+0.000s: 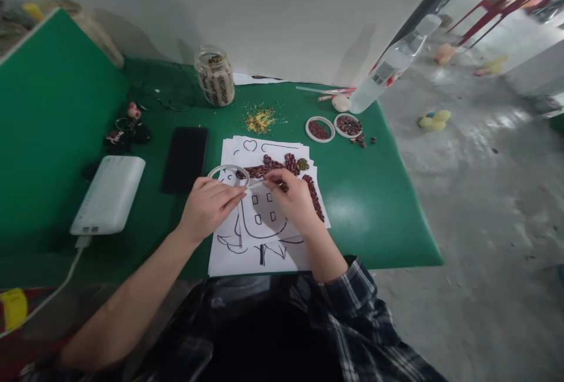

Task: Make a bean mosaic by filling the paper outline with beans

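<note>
- The person's left hand [211, 203] has its fingers closed on a pale, hollow, ring-shaped roll [227, 166], which lies over the upper left of the stacked white paper sheets [222, 263].
- The right hand [288, 197] pinches a thin, pale strip [257, 183] between its fingertips; the strip spans the short gap to the roll.
- The sheets carry black line drawings, among them a heart outline and small four-sided shapes; dark red beans [314, 197] cover parts of them.
- On the clear plastic bottle [403, 56], a label with a barcode [384, 73] and red marks shows, its print too small to read.
- The white rectangular power bank [109, 194] bears faint marks along its left side, illegible here.
- The papers reach almost to the near edge of the green table [365, 211], close to the person's body.
- Right of them, bare green surface stretches to the slanting right edge.
- To their left, the black flat phone [184, 158] lies near; behind, two white round lids [320, 140] of beans sit side by side.
</note>
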### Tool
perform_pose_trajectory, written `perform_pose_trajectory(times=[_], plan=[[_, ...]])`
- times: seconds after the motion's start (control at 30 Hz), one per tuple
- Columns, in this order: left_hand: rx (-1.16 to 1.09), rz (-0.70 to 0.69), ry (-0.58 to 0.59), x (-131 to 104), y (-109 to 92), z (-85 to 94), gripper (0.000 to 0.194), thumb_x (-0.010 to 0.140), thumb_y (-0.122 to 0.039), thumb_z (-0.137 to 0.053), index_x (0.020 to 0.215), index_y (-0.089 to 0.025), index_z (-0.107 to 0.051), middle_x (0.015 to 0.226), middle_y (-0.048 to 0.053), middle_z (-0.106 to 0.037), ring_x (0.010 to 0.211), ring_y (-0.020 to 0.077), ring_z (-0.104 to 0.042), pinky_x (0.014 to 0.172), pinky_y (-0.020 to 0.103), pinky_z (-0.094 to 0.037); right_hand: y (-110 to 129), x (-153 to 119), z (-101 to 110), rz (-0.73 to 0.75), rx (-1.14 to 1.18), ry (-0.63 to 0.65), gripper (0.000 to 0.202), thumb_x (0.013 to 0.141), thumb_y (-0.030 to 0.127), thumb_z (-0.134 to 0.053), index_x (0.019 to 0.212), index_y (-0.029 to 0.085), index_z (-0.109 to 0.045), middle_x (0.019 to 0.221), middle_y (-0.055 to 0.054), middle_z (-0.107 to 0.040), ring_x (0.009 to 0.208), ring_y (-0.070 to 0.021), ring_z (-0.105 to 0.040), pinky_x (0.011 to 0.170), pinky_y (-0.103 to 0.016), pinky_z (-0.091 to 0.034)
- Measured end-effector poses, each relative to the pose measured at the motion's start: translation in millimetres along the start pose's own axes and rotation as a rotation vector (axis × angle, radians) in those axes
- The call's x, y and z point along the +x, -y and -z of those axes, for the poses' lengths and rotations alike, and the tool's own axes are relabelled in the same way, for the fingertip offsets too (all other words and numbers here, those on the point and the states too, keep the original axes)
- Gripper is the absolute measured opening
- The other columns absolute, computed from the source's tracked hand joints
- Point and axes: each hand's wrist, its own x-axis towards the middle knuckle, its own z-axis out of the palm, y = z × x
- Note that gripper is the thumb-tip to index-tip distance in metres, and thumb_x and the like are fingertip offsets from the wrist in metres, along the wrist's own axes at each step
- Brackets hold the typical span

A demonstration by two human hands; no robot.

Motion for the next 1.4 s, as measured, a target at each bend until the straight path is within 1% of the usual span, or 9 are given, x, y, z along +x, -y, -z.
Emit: perform_pose_trajectory(times=[0.17, 0.37, 0.47, 0.6, 0.73, 0.9, 1.03, 1.23, 1.4], plan=[[0.109, 0.038, -0.099, -1, 0, 0.7, 0.011, 0.083, -0.027, -0.062, 0.093, -0.025, -0.066, 0.067, -0.005, -0.066, 0.064, 0.0133, -0.060, 0.066, 0.033, -0.034, 2, 0, 1, -0.119, 0.076, -0.091, 0.023, 0.081, 0.025, -0.058, 0.104, 0.023, -0.063, 0.088, -0.003, -0.070, 0.084, -0.0168, -0.064, 0.078, -0.033, -0.049], [0.158, 0.028, -0.090, -2, 0, 0.1, 0.013, 0.083, -0.029, -0.062, 0.094, -0.026, -0.067, 0.064, -0.005, -0.062, 0.061, 0.0129, -0.057, 0.065, 0.033, -0.034, 1, 1, 1, -0.300, 0.236, -0.150, 0.023, 0.074, 0.030, -0.067, 0.094, 0.018, -0.067, 0.082, -0.005, -0.071, 0.076, -0.0168, -0.065, 0.070, -0.032, -0.051], [0.177, 0.031, -0.073, -3, 1, 0.0, 0.015, 0.084, -0.029, -0.060, 0.098, -0.027, -0.066, 0.065, -0.005, -0.062, 0.062, 0.0133, -0.057, 0.065, 0.034, -0.033, 0, 1, -1, -0.266, 0.173, -0.146, 0.015, 0.075, 0.029, -0.065, 0.085, 0.019, -0.069, 0.084, -0.005, -0.070, 0.076, -0.0163, -0.063, 0.070, -0.031, -0.050], [0.186, 0.036, -0.057, -5, 1, 0.3, 0.016, 0.085, -0.027, -0.059, 0.100, -0.028, -0.066, 0.067, -0.005, -0.062, 0.063, 0.0133, -0.056, 0.064, 0.034, -0.032, -5, 0, -2, -0.221, 0.072, -0.094, 0.015, 0.078, 0.030, -0.060, 0.086, 0.020, -0.069, 0.082, -0.003, -0.069, 0.073, -0.0159, -0.061, 0.068, -0.031, -0.049], [0.211, 0.016, -0.001, -3, 0, -0.4, 0.009, 0.085, -0.029, -0.059, 0.087, -0.027, -0.067, 0.065, -0.005, -0.061, 0.062, 0.0134, -0.054, 0.065, 0.035, -0.031, -9, 0, -2, -0.176, -0.029, -0.054, 0.011, 0.080, 0.024, -0.056, 0.084, 0.020, -0.066, 0.077, -0.001, -0.067, 0.069, -0.0148, -0.059, 0.067, -0.030, -0.047], [0.232, 0.020, 0.048, -2, -3, -1.5, 0.014, 0.086, -0.030, -0.057, 0.077, -0.025, -0.066, 0.066, -0.005, -0.062, 0.063, 0.0135, -0.052, 0.065, 0.036, -0.030, -12, 0, -1, -0.069, -0.146, -0.045, 0.010, 0.079, 0.016, -0.054, 0.080, 0.019, -0.062, 0.088, -0.003, -0.064, 0.079, -0.0155, -0.058, 0.073, -0.030, -0.045], [0.222, 0.048, 0.025, -3, -2, -1.6, 0.012, 0.086, -0.030, -0.057, 0.081, -0.025, -0.067, 0.065, -0.005, -0.062, 0.061, 0.0131, -0.051, 0.065, 0.036, -0.030, -12, 1, 0, -0.048, -0.126, -0.039, 0.012, 0.078, 0.014, -0.054, 0.084, 0.019, -0.063, 0.090, -0.004, -0.060, 0.075, -0.0136, -0.055, 0.071, -0.029, -0.045], [0.186, 0.095, -0.031, -4, 2, 0.4, 0.014, 0.086, -0.030, -0.058, 0.095, -0.028, -0.068, 0.065, -0.004, -0.062, 0.062, 0.0138, -0.054, 0.066, 0.035, -0.030, -11, 2, 0, -0.149, 0.011, -0.104, 0.036, 0.076, 0.014, -0.054, 0.111, 0.022, -0.053, 0.086, -0.001, -0.055, 0.067, -0.0118, -0.051, 0.064, -0.027, -0.045], [0.138, 0.076, -0.087, -4, 3, 1.2, 0.016, 0.085, -0.029, -0.059, 0.099, -0.029, -0.067, 0.064, -0.004, -0.062, 0.061, 0.0139, -0.055, 0.066, 0.035, -0.030, -13, 2, -2, -0.163, -0.056, -0.092, 0.034, 0.075, 0.016, -0.055, 0.108, 0.023, -0.054, 0.084, -0.001, -0.055, 0.063, -0.0112, -0.047, 0.063, -0.027, -0.043]])
